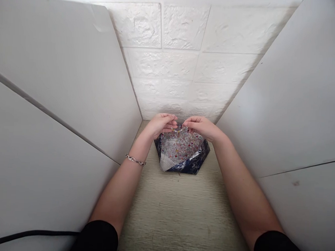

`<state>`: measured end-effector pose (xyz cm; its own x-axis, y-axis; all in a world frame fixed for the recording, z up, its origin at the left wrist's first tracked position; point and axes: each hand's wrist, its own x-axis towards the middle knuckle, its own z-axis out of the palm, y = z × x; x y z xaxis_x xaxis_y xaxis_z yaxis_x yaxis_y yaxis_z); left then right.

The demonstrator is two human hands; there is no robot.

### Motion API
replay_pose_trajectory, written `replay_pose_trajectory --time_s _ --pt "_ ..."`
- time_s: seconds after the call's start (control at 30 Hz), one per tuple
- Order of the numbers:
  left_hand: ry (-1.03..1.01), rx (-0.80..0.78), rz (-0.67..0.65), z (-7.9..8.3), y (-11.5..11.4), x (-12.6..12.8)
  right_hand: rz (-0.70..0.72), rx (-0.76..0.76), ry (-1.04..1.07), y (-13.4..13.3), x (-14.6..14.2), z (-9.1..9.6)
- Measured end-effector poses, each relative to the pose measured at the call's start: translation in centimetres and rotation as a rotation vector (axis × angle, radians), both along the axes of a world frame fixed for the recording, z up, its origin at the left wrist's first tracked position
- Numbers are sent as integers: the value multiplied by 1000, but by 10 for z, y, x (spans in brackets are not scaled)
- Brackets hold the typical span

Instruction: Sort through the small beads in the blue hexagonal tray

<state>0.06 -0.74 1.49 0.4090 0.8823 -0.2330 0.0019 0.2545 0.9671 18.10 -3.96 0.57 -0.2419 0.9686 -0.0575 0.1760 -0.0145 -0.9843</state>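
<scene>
We see a dark blue paper tray (pixel 195 163) with a pale pattern, its silvery lining filled with clear beads (pixel 180 145) flecked red, pink and yellow. It sits on a pale wood-grain tabletop (pixel 181 210) between 2 plain white panels (pixel 61 100), before white embossed brick-pattern tiles (pixel 186 49). A silver bracelet (pixel 135 160) and black sleeves (pixel 97 238) complete our view.

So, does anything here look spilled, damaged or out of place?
Nothing stands out. The beads all lie inside the dark blue paper tray; none show on the table. The left hand and right hand meet above its far edge.
</scene>
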Motion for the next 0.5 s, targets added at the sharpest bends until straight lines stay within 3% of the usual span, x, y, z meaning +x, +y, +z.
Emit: replay_pose_trajectory --time_s 0.23,0.5 --pt "32 67 -12 0 0 1 -91 -117 306 -1 -4 -2" --pt "88 147 -19 2 -2 3 -211 -168 281 1 -6 1"
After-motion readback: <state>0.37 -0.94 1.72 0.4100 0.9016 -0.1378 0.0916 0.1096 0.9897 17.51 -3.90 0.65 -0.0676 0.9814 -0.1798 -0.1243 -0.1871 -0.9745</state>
